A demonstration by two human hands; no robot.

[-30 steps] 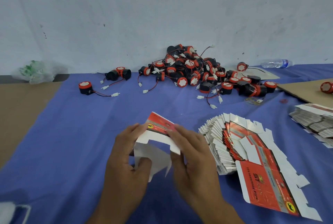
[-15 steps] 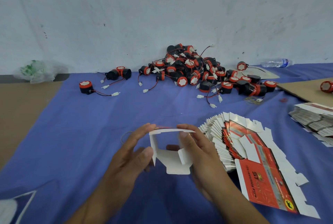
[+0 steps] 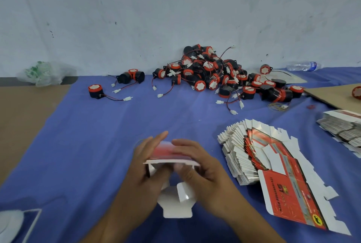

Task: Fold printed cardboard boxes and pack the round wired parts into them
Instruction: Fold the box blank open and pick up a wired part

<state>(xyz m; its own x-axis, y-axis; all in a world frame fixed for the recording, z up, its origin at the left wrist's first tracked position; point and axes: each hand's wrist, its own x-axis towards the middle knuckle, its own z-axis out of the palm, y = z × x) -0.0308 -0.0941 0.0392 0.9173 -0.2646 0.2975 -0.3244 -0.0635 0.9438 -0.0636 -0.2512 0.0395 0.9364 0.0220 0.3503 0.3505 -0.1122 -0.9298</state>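
Now the box [image 3: 168,152] has turned since half a second ago: then its hollow white inside faced me, and I now see its red printed face on top, blurred, with a white flap hanging toward me below the hands. Both hands have closed in around it.

It is held over the blue cloth of the desk [image 3: 88,145], left of the fanned stack of flat box blanks [image 3: 252,151]. The pile of round wired parts [image 3: 211,72] lies at the far edge against the grey wall [image 3: 175,8], with a plastic bottle [image 3: 303,66] to its right.

The left hand [image 3: 144,172] grips the box's left side, fingers reaching past its far edge. The right hand [image 3: 203,166] grips from the right, fingers over the top.
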